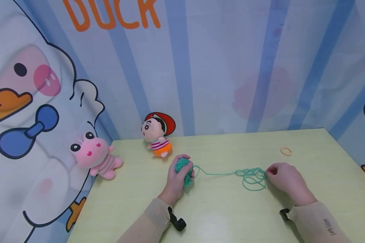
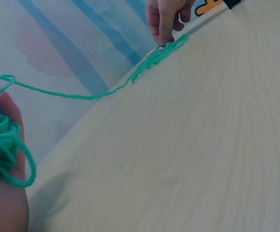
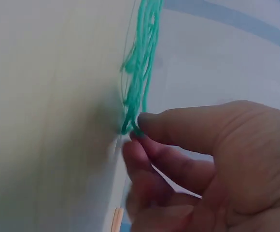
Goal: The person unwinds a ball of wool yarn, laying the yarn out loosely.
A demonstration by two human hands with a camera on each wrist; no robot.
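Note:
My left hand point(image 1: 177, 177) grips a bundle of green yarn point(image 1: 182, 165) above the table, its thumb across the front. In the left wrist view, loops of the yarn bundle point(image 2: 2, 140) bulge out past the palm. A single strand runs from there to a loose heap of yarn loops point(image 1: 251, 179) on the table at the right. At that heap's right edge, my right hand point(image 1: 287, 180) pinches the yarn between thumb and forefinger. The right wrist view shows the pinched yarn loops point(image 3: 141, 72) stretching away from the fingertips.
A tan ring point(image 1: 286, 151) lies on the pale table point(image 1: 219, 212) beyond my right hand. Behind my left hand sits a doll with a red cap point(image 1: 159, 138). A pink plush toy point(image 1: 97, 155) leans at the table's left edge. A printed blue cloth point(image 1: 213, 67) hangs behind.

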